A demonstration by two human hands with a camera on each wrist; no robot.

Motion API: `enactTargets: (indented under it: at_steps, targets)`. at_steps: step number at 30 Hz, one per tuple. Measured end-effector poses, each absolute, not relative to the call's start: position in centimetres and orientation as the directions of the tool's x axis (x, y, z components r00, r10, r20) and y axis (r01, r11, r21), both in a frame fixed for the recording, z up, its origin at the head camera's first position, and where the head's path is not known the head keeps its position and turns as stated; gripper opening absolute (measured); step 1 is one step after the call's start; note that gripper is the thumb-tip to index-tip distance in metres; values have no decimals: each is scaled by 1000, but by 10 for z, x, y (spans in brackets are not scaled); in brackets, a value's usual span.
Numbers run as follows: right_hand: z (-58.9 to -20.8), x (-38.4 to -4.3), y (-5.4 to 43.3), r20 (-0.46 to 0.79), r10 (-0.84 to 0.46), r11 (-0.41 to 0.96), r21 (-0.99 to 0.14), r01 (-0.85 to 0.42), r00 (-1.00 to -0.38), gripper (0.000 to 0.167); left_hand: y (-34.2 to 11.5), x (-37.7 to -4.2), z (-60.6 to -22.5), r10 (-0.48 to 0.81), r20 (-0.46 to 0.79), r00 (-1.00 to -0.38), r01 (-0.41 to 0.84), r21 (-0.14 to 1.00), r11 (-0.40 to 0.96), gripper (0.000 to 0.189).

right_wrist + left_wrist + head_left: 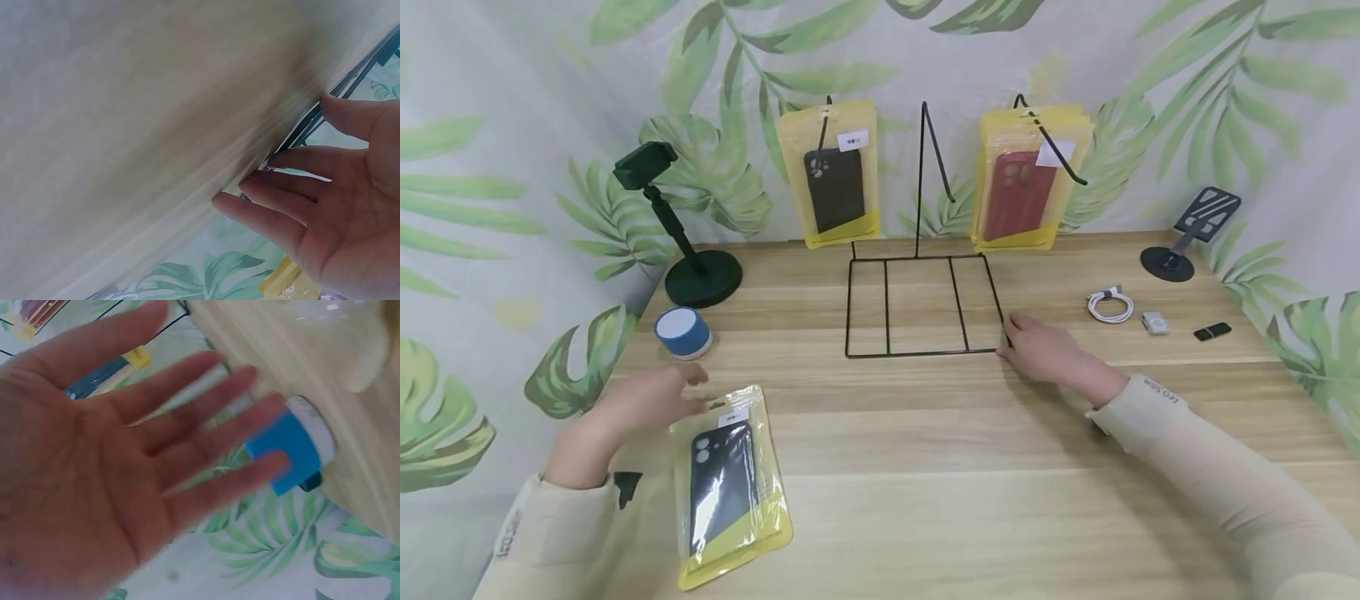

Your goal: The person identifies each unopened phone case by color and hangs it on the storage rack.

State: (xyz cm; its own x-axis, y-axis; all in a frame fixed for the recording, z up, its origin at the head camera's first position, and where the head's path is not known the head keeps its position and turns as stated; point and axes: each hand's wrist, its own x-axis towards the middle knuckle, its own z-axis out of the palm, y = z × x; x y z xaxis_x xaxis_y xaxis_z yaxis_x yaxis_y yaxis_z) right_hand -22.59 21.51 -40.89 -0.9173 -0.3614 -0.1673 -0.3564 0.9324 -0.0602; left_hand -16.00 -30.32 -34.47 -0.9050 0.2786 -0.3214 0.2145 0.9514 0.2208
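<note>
My left hand, its fingers spread in the left wrist view, hovers at the top edge of a yellow-edged clear pouch with a dark phone case inside. The pouch lies flat on the table at the front left. My right hand holds the front right corner of a black wire display rack, thumb and fingertips on either side of the wire, down at the tabletop. On the rack's left hook hangs a pouch with a black phone case. Several pouches, a red case foremost, hang on the right hook.
A blue tub with a white top stands beyond my left hand, before a dark green stand. At the right are a coiled white cable, a small white block, a small black object and a phone stand.
</note>
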Motion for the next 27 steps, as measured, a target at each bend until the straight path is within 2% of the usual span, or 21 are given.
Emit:
enactTargets:
  at_steps: [4, 6, 12, 17, 24, 27]
  targets:
    - [-409, -226, 214, -146, -372, 928, -50, -369, -917, 59, -316, -154, -358, 234, -415, -879, 179, 169, 969, 41]
    - [-409, -225, 214, -139, -373, 928, -44, -371, -917, 59, -321, -152, -364, 234, -416, -879, 177, 172, 969, 39]
    - [-409, -225, 215, -134, -374, 927, -39, -372, -918, 59, -326, -146, -373, 204, -372, -905, 143, 187, 972, 32]
    - [-408, -224, 215, -139, -369, 929, -43, -367, -919, 59, -325, -141, -376, 177, -343, -923, 106, 215, 971, 14]
    - [-407, -223, 215, -139, -376, 926, -32, -376, -916, 59, -327, -140, -380, 221, -250, -943, 156, 254, 955, 12]
    - [-407, -223, 214, -140, -377, 926, -33, -377, -916, 59, -327, -139, -379, 231, -186, -955, 165, 316, 934, 11]
